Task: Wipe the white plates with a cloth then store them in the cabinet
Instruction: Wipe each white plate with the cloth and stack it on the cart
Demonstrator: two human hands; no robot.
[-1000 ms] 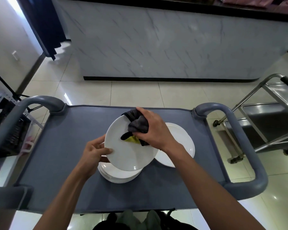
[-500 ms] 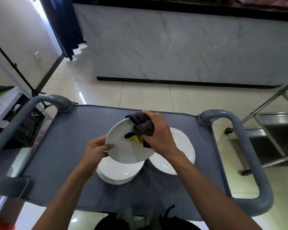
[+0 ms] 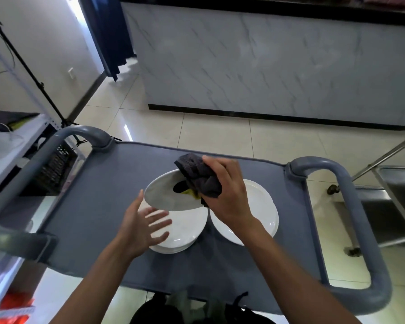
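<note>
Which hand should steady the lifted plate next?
Left hand: probably best, open and empty beside the tilted plate. The right hand is occupied, gripping the dark cloth against it.

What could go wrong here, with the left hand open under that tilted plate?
1. The lifted plate appears held only by the right hand through the cloth; the left hand is open, so it could slip onto the stack.
2. The plates beside it could chip if hit.
</note>
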